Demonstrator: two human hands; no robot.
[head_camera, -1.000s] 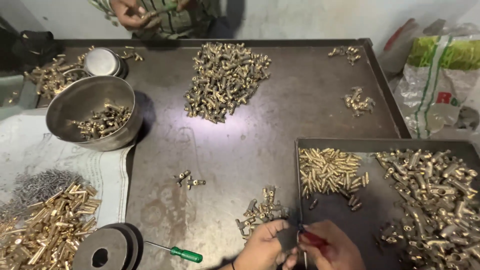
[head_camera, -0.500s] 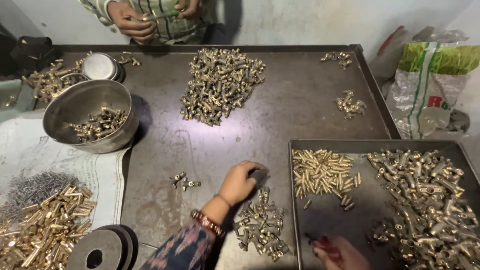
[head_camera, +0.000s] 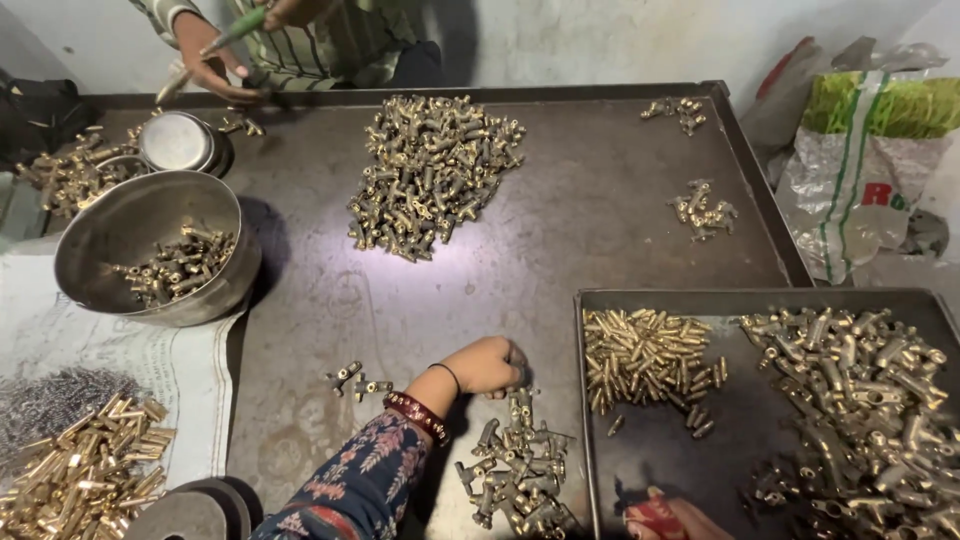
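My left hand (head_camera: 488, 366) reaching across the table (head_camera: 560, 250), fingers curled shut over brass fittings (head_camera: 515, 465) at the pile's top edge, my right hand (head_camera: 672, 517) low over the tray (head_camera: 740, 430), gripping a red handle (head_camera: 655, 520), fingers closed

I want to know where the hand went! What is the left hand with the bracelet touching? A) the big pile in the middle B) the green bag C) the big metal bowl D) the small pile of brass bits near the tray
D: the left hand rests on top of the small pile of brass bits just left of the tray.
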